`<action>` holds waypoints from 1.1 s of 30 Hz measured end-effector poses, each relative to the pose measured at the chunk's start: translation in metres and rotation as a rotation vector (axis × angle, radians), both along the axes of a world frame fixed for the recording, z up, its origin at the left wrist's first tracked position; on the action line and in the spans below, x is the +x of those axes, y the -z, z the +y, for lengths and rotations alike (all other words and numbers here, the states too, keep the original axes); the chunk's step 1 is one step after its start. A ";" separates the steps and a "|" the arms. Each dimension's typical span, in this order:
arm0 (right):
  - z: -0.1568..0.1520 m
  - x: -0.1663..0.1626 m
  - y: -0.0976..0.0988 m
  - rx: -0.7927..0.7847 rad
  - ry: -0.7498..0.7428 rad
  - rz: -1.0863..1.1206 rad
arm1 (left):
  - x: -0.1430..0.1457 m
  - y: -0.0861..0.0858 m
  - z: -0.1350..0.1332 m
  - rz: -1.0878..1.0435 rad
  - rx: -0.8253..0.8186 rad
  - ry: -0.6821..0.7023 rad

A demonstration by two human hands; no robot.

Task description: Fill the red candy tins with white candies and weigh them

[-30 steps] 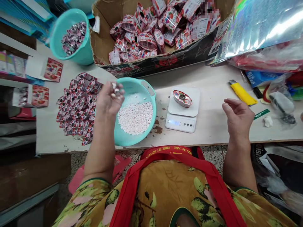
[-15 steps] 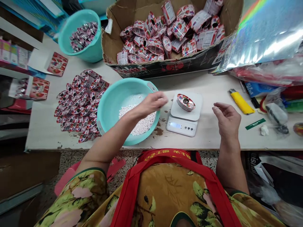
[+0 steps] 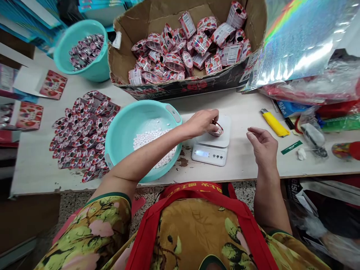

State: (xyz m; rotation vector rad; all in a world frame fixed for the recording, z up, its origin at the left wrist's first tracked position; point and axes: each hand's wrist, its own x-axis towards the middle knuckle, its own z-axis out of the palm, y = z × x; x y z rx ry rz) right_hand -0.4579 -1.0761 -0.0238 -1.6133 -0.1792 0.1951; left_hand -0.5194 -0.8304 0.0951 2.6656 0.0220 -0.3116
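My left hand (image 3: 203, 122) reaches across the basin to the small white digital scale (image 3: 209, 155). Its curled fingers are at the top of an oval, strawberry-printed container (image 3: 218, 131) on the weighing plate. They cover its left part and the opening; whatever is between the fingertips is hidden. Under my left forearm stands a turquoise basin (image 3: 121, 125) with many small white tablets (image 3: 143, 140). To the right of the scale, my right hand (image 3: 263, 144) hovers over the table, holding nothing, thumb and loosely bent fingers apart.
Similar containers are stacked at the left (image 3: 81, 131); more fill a cardboard box (image 3: 180, 88) behind. A turquoise bucket (image 3: 102, 63) holds small shiny caps. At the right lie a yellow cutter (image 3: 275, 123), a green strip (image 3: 291, 147), plastic bags (image 3: 312, 88) and a red-lidded jar (image 3: 344, 150).
My left hand has moved right from above the basin to the container on the scale. My right hand has kept its place beside the scale. The view has shifted slightly.
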 end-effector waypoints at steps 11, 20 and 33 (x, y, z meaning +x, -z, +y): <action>0.003 0.000 0.001 0.016 0.015 0.006 | -0.003 0.004 0.008 -0.091 -0.099 0.117; -0.005 0.003 0.003 0.014 0.044 -0.017 | -0.011 -0.011 0.028 -0.156 -0.875 -0.484; 0.001 0.001 0.010 -0.003 0.039 -0.040 | -0.093 -0.019 0.090 -0.024 -1.091 -0.905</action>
